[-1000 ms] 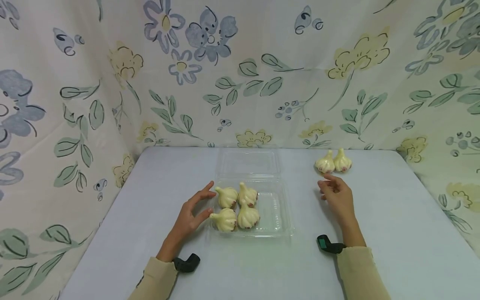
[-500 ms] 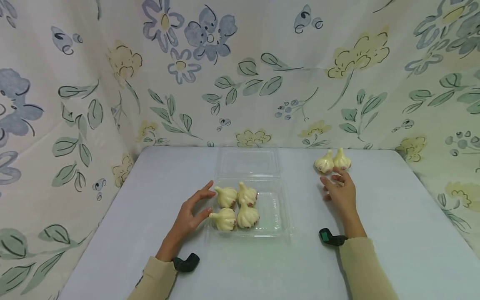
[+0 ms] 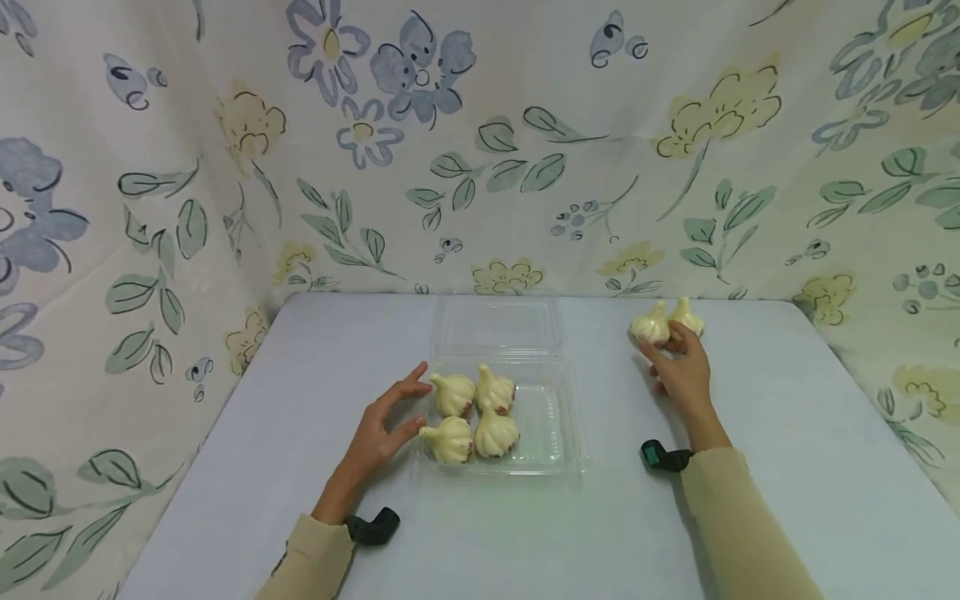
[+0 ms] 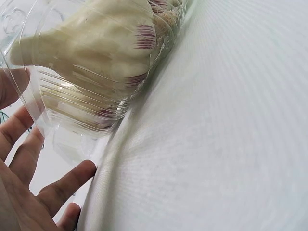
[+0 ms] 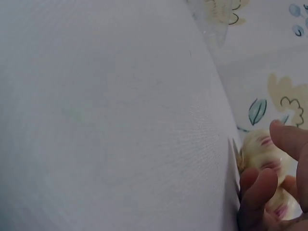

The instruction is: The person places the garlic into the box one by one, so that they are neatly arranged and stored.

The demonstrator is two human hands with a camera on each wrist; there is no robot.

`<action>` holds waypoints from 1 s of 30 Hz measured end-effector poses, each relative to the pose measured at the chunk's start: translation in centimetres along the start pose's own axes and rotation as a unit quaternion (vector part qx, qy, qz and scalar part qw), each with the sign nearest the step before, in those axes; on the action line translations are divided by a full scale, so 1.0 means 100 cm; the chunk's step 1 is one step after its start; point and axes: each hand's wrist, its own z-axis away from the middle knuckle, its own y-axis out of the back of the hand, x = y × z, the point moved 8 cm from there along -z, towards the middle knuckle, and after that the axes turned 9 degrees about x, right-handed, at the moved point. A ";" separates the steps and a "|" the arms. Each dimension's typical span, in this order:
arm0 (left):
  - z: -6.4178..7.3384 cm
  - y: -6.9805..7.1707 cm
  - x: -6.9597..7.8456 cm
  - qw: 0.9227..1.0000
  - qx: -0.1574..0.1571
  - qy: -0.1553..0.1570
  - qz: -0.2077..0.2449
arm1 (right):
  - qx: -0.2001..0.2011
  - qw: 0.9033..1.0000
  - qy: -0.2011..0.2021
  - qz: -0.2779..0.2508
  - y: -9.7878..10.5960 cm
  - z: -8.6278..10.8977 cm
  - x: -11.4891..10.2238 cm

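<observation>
A clear plastic clamshell box lies opened out on the table. Its left and middle part holds several garlic bulbs, seen through the ribbed wall as a pale bulb in the left wrist view. My left hand rests at the box's left side, fingers spread, fingertips at its wall. Toward the back right stand two more garlic bulbs side by side, the left one and the right one. My right hand is at the left bulb, thumb in front and forefinger between the two, fingers loosely bent around it.
The box's lid lies flat behind it. A white cloth covers the table, and a flowered curtain hangs along its back and sides. A black wrist camera sits on my left wrist, another on the right.
My right hand has moved forward and slightly right, from short of the pair up to the left garlic bulb. The left hand, box and bulbs stay where they were.
</observation>
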 end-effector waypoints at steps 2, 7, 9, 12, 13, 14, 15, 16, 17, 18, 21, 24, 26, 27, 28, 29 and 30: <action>0.000 0.000 0.000 1.000 0.001 -0.001 0.001 | 0.000 1.000 0.006 0.012 -0.001 -0.002 -0.002; 0.000 0.000 0.001 1.000 0.001 -0.005 0.003 | -0.002 0.999 0.029 0.030 -0.004 -0.008 -0.008; 0.001 0.000 0.002 1.000 0.001 -0.007 0.004 | -0.004 0.999 0.035 0.036 -0.005 -0.010 -0.009; 0.000 0.000 0.002 1.000 0.001 -0.010 0.002 | -0.007 0.998 0.036 0.045 -0.006 -0.013 -0.009; 0.000 0.000 0.002 1.000 0.001 -0.010 0.003 | -0.007 0.998 0.036 0.047 -0.006 -0.014 -0.009; 0.000 0.000 0.002 1.000 0.000 -0.010 0.003 | -0.007 0.998 0.035 0.049 -0.006 -0.015 -0.009; 0.000 0.000 0.002 1.000 0.000 -0.009 0.002 | -0.007 0.998 0.034 0.050 -0.007 -0.015 -0.009; 0.000 0.000 0.002 1.000 -0.001 -0.008 0.002 | -0.007 0.998 0.033 0.050 -0.007 -0.015 -0.008; 0.000 0.000 0.002 1.000 -0.002 -0.008 0.002 | -0.007 0.998 0.032 0.048 -0.006 -0.015 -0.008; 0.000 0.000 0.002 1.000 -0.003 -0.008 0.002 | -0.007 0.998 0.032 0.046 -0.006 -0.015 -0.007; 0.000 0.000 0.001 1.000 -0.004 -0.004 0.002 | -0.008 0.999 0.024 0.034 -0.006 -0.015 -0.004; 0.000 0.000 0.001 1.000 -0.005 -0.002 0.002 | -0.012 1.000 0.018 0.016 -0.004 -0.015 -0.002; 0.000 0.000 0.001 1.000 -0.005 0.000 0.002 | -0.019 1.000 0.014 0.003 -0.003 -0.013 0.000; 0.000 0.000 0.001 1.000 -0.005 0.000 0.002 | -0.023 1.000 0.013 -0.002 -0.003 -0.013 0.001; 0.000 0.000 0.000 1.000 -0.004 0.000 0.003 | -0.028 1.000 0.012 -0.008 -0.003 -0.011 0.001; 0.000 0.000 0.000 1.000 -0.004 0.000 0.003 | -0.033 0.999 0.010 -0.014 -0.002 -0.010 0.001; 0.000 0.000 0.000 1.000 -0.003 -0.001 0.004 | -0.037 0.999 0.009 -0.018 -0.002 -0.008 0.000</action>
